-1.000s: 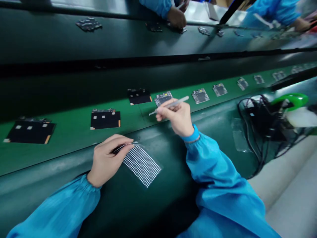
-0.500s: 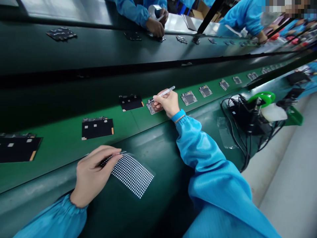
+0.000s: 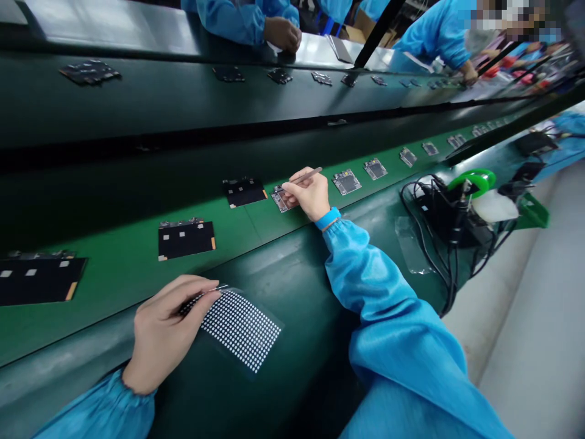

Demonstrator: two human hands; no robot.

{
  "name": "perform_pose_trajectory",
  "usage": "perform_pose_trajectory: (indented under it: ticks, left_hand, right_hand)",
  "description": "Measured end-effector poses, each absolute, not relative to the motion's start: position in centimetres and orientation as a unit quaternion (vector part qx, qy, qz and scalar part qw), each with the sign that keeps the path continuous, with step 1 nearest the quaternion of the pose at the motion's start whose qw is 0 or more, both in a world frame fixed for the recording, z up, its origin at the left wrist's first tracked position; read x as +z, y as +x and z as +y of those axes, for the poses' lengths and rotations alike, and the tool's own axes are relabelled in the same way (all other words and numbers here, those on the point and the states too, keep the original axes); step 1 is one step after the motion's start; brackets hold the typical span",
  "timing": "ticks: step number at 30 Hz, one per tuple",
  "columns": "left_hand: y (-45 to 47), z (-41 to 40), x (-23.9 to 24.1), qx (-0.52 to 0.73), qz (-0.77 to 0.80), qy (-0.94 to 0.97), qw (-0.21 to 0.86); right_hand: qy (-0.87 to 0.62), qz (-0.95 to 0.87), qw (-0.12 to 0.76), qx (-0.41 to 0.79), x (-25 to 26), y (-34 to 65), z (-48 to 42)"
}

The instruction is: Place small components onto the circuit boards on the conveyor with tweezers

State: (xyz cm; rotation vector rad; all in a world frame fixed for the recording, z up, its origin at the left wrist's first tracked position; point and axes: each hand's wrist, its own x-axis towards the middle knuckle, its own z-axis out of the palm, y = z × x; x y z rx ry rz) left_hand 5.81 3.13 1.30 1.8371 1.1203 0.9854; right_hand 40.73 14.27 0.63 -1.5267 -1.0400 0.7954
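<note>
My left hand (image 3: 171, 329) pinches the upper left edge of a clear sheet covered with small white round stickers (image 3: 242, 329), held over the dark green surface in front of the belt. My right hand (image 3: 313, 195) is closed around a pair of tweezers (image 3: 308, 175), whose back end points up to the right. Beneath its fingers lies a circuit board (image 3: 284, 205) on the green belt, partly covered by the hand. The tweezer tips are too small to make out against the board. Left of that board is one with a black sheet on it (image 3: 245, 192).
Along the green belt (image 3: 247, 238) lie more black-covered boards (image 3: 186, 239) to the left and bare boards (image 3: 346, 182) to the right. A black device with cables (image 3: 432, 207) stands at the right. Across a second belt (image 3: 159, 97) sits a co-worker with blue sleeves (image 3: 233, 21).
The view has shifted slightly. The tweezers have turned a little in my right hand, which stays over the same board. My left hand still holds the sticker sheet. The co-worker's hands have drawn back from the far belt.
</note>
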Motion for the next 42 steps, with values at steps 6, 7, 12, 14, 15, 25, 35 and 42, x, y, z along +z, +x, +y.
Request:
perform_pose_trajectory:
  ticks: [6,7,12,14,15,25,35,42]
  left_hand:
    - [5.9,3.2,1.3,0.388,0.438,0.714,0.386]
    - [5.9,3.2,1.3,0.388,0.437,0.714,0.385]
    - [5.9,3.1,1.3,0.387,0.439,0.713,0.385]
    - [6.0,3.1,1.3,0.390,0.442,0.709,0.387]
    - [6.1,3.2,1.3,0.392,0.443,0.706,0.389]
    - [6.7,3.4,1.3,0.403,0.438,0.693,0.406]
    - [4.5,2.4,1.9,0.416,0.459,0.675,0.400]
    - [2.7,1.3,1.4,0.413,0.475,0.672,0.390]
  right_hand:
    - [-0.640,-0.439,0.539,0.328,0.5,41.3,13.9]
    - [-0.637,-0.449,0.544,0.311,0.8,41.2,13.7]
    - [-0.591,-0.646,0.444,0.193,2.2,40.1,14.0]
    - [-0.562,-0.744,0.326,0.160,2.0,39.9,15.2]
    - [-0.550,-0.774,0.276,0.149,1.8,39.9,15.9]
    - [-0.560,-0.746,0.313,0.180,5.1,40.6,16.1]
    - [-0.643,-0.527,0.443,0.336,4.5,38.8,11.6]
    - [-0.567,-0.764,0.282,0.124,4.5,34.6,9.1]
